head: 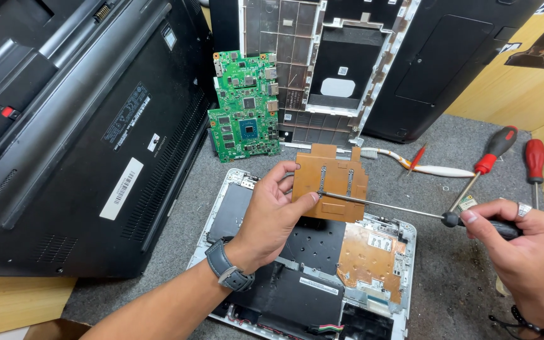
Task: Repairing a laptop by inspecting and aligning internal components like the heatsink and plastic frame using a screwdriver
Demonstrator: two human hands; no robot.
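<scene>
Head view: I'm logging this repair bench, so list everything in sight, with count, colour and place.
Copper plate: one, copper-brown, held above the open laptop.
Open laptop base: one, silver-rimmed, centre foreground.
Circuit board: one, green, propped at the back.
Laptop shells: several, black, left and rear.
Spare screwdrivers: two, red-handled, right.
Brush: one, white, behind the plate.
Screwdriver: one, black-handled, tip at the plate.
Left hand: watch on wrist, grips the plate.
Right hand: ringed, holds the screwdriver.

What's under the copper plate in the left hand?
Under the copper plate lies the open laptop shell, its dark inside and a copper patch showing. The part right beneath is covered.
</scene>
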